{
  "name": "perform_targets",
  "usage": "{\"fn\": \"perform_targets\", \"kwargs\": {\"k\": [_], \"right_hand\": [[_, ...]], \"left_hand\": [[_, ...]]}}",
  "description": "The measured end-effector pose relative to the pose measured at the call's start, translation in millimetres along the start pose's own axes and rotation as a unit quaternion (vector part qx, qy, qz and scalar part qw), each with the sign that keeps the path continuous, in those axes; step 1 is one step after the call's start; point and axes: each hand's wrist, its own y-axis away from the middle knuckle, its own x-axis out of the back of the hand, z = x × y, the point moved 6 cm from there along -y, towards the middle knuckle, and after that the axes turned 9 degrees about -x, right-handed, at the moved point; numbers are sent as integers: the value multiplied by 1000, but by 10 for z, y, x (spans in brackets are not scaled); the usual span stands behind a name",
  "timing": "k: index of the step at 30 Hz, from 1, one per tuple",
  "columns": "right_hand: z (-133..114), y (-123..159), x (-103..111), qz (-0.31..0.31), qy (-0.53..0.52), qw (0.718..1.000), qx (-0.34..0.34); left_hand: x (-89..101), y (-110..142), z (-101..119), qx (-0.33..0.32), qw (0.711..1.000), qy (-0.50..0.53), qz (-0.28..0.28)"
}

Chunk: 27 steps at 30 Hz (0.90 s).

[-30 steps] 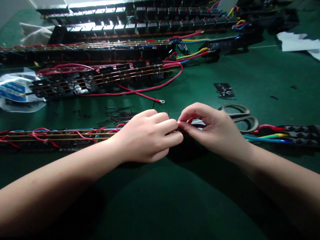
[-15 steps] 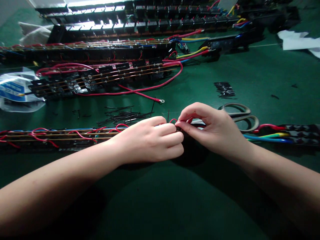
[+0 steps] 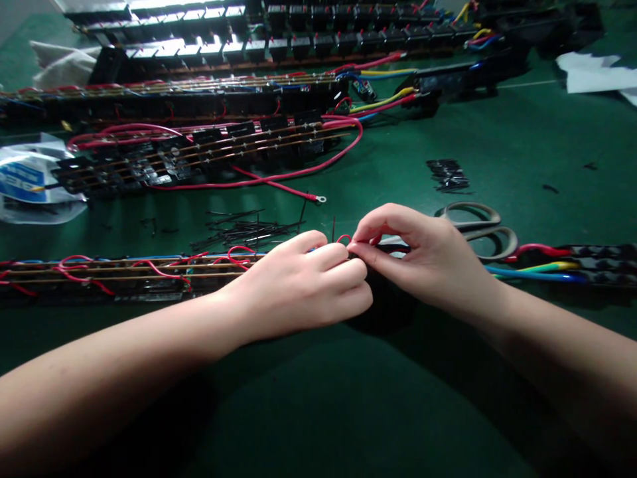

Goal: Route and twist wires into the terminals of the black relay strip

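A long black strip of sockets with copper bars and red wires [image 3: 124,273] lies across the near part of the green table. My left hand [image 3: 303,285] is closed in a fist over the strip's middle, fingertips pressed to a small red wire loop [image 3: 343,238]. My right hand [image 3: 423,255] pinches the same spot with thumb and forefinger, touching the left fingertips. A thin black cable tie [image 3: 333,229] sticks up just behind the fingers. The strip's right end carries blue, yellow and red leads [image 3: 537,267].
Grey-handled scissors [image 3: 480,226] lie behind my right hand. Loose black cable ties [image 3: 243,229] and a small pile of cut ends [image 3: 448,176] sit further back. More wired strips [image 3: 199,149] fill the back left. A plastic bag [image 3: 30,179] is at the left edge, white paper [image 3: 594,73] at the back right.
My left hand has slid slightly right and toward me along the strip, uncovering more of the red wire loop and the upright cable tie. My right hand has hardly moved.
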Motion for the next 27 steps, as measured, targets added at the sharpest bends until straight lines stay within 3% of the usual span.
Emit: {"fn": "perform_targets", "kwargs": {"k": [6, 11, 19, 27], "right_hand": [[7, 14, -1, -5, -10, 1000, -7], [26, 19, -2, -15, -63, 998, -23], [133, -46, 9, -78, -166, 976, -117], [133, -41, -9, -122, -151, 974, -115]], "left_hand": [[-18, 10, -24, 26, 999, 42, 1], [-41, 36, -133, 102, 987, 125, 0], [-99, 58, -321, 209, 925, 316, 31], [-169, 86, -428, 303, 861, 409, -6]]}}
